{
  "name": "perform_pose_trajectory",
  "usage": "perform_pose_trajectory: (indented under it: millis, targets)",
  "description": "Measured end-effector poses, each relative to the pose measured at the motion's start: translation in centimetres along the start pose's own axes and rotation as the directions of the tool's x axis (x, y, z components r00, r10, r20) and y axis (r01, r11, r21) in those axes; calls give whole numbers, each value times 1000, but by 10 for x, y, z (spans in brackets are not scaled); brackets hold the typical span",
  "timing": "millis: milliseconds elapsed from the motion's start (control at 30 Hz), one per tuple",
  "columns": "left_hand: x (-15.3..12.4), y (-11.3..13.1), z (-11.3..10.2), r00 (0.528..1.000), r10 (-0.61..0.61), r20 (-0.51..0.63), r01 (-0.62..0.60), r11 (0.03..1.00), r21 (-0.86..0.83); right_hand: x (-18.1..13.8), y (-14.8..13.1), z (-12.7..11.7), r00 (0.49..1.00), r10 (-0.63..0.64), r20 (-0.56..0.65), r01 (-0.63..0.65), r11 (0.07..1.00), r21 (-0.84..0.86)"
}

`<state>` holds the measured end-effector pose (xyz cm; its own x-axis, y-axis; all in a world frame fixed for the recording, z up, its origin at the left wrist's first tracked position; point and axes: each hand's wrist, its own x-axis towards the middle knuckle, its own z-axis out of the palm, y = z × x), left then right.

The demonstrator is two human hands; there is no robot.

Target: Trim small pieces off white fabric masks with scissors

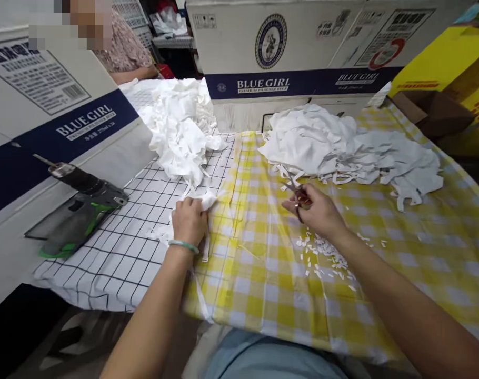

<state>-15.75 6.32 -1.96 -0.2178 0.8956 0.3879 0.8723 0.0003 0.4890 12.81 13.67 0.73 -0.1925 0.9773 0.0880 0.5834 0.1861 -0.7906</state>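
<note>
My right hand (320,208) grips a pair of scissors (301,197) by the handles, with the blades pointing away toward the pile of white cloth pieces (312,139) on the right. The blades look slightly parted. On the other side, my left hand (189,221), with a pale green bangle at the wrist, has its fingers curled over a white cloth piece (208,199). Narrow white straps trail from under that hand toward the table's front edge. Small white clippings (329,251) lie scattered below my right hand.
Another heap of white cloth (180,126) lies at the back left. BLUE GIRL cartons (302,47) stand behind and on the left. A cordless drill (79,181) rests by the left carton. Yellow-checked and white grid cloths (259,295) cover the table. Another person's arm (135,74) shows behind.
</note>
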Motion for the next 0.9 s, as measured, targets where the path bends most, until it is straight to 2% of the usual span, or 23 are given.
perform_pose_trajectory:
  millis: [67, 133, 200, 233, 267, 333, 367, 433, 500, 567, 633, 667, 733, 767, 833, 900]
  targets:
    - [-3, 11, 1, 995, 72, 69, -68, 996, -56, -1, -12, 23, 997, 2, 83, -18, 982, 190]
    - [-18, 37, 8, 969, 204, 136, -184, 972, -148, 1, -21, 39, 992, -9, 129, -38, 933, 357]
    - [-40, 59, 10, 927, 329, 181, -280, 927, -252, 1, -24, 47, 987, 7, 162, -78, 896, 438]
    - [-51, 63, 8, 927, 335, 170, -276, 915, -294, -1, -22, 49, 983, 29, 179, -108, 888, 448]
    - [-61, 61, 2, 947, 283, 152, -228, 925, -304, -4, -18, 49, 978, 57, 198, -141, 885, 443]
    - [-75, 44, -16, 994, 69, 88, -45, 967, -251, -9, -9, 49, 963, 115, 244, -211, 884, 417]
    - [-80, 31, -25, 997, -44, 58, 55, 978, -200, -12, -4, 49, 956, 138, 258, -236, 884, 403]
    - [-86, 7, -41, 983, -158, 93, 168, 979, -112, -17, 3, 50, 954, 156, 258, -251, 883, 396]
    - [-90, -6, -48, 958, -153, 242, 171, 984, -57, -20, 5, 53, 966, 144, 215, -220, 893, 392]
    - [-93, -6, -47, 926, -122, 357, 153, 987, -59, -26, -1, 57, 983, 113, 145, -157, 929, 335]
    - [-96, 3, -42, 921, -112, 372, 157, 983, -94, -35, -13, 61, 991, 67, 114, -94, 964, 248]
    - [-96, 9, -41, 922, -126, 365, 191, 970, -149, -41, -21, 63, 990, 38, 135, -68, 972, 223]
    - [-94, 22, -43, 890, -190, 414, 351, 865, -359, -54, -37, 69, 972, -45, 229, -19, 963, 269]
    - [-92, 28, -46, 851, -215, 478, 458, 749, -478, -61, -45, 72, 952, -100, 288, 1, 945, 326]
    - [-87, 41, -57, 758, -220, 614, 640, 428, -638, -72, -57, 80, 899, -207, 386, 14, 894, 448]
    - [-82, 51, -68, 701, -204, 683, 713, 188, -675, -79, -63, 86, 862, -272, 429, 5, 849, 528]
